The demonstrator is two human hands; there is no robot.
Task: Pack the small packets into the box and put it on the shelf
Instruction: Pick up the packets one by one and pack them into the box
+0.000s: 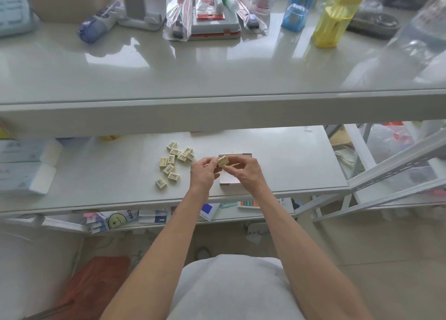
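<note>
On the middle shelf (289,165), near its front edge and roughly at mid-width, sits the box (228,182). Its pinkish top shows between the two wrists, and its far edge shows just behind the fingers. Both hands are raised just above it. The left hand (204,172) has its fingers curled and pinches one side of a pale yellow packet (222,161) between thumb and fingertips. The right hand (246,172), also curled, pinches the same packet from the other side. The packet is tilted, and any print on it is too blurred to read. Just left of the box, the loose packets (173,161) lie scattered on the shelf, from mid-depth towards the front edge. Most lie with a black barcode label facing up, though the digits and any brand name are too small to make out. At the shelf's left edge are pale blue wrapped packs (26,165) whose lettering is too faint to read. On the lower shelf, below the front edge, lies a smiley-face sticker (118,219) with letters that look like "NICE". Beside it are some cards and a strip of coloured beads (248,203). On the upper shelf (217,73), along its far edge, stand a yellow transparent container (335,17) and a blue one (298,8), together with bagged items on red-printed cards (210,3). The text on those cards cannot be read.
</note>
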